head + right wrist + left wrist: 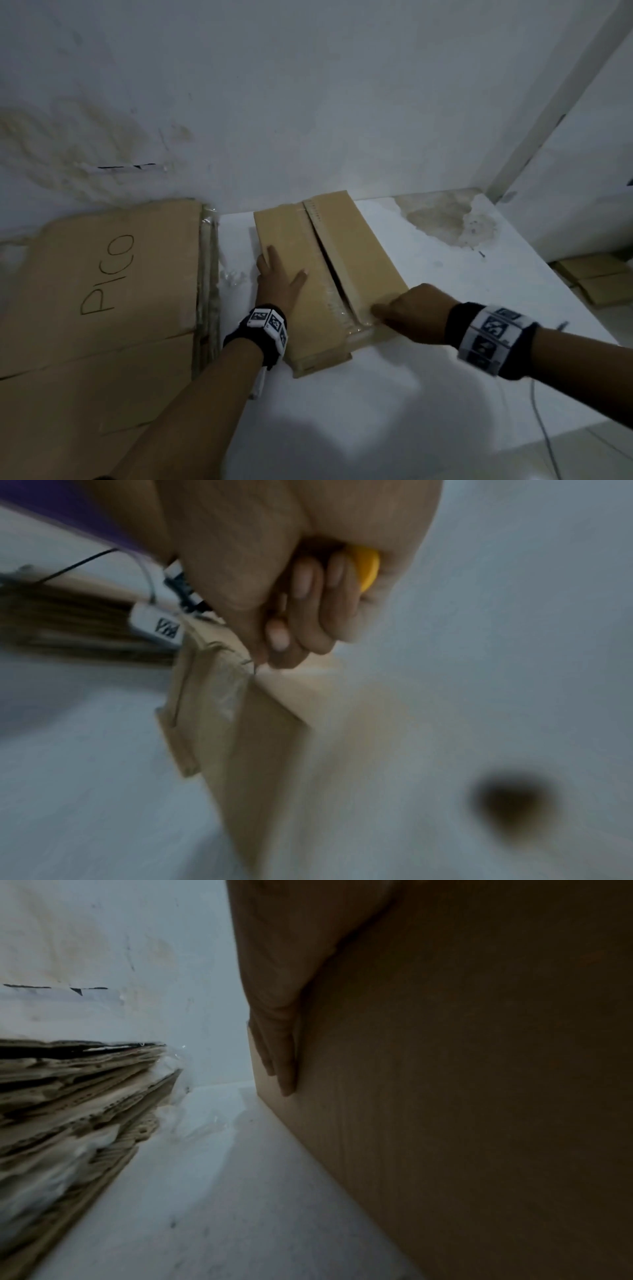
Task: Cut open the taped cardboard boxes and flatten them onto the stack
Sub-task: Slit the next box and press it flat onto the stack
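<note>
A brown cardboard box (298, 246) lies on the white table (428, 274), its taped top seam split open along most of its length. My left hand (279, 275) presses flat on the box's left flap with straight fingers (286, 1056). At the near end of the seam, by the clear tape, my right hand (411, 313) grips a yellow-handled cutter (368, 566); the blade tip is hidden by my fingers (308, 610). The box's near corner (219, 696) shows creased tape. The stack of flattened cardboard (99, 291), marked "PICO", lies to the left.
The stack's layered edges (75, 1096) rise just left of the box, with a narrow strip of table between. A stained white wall (308, 102) backs the table. More flat cardboard (596, 277) lies on the floor at right. A thin cable (544, 421) hangs by the table's right edge.
</note>
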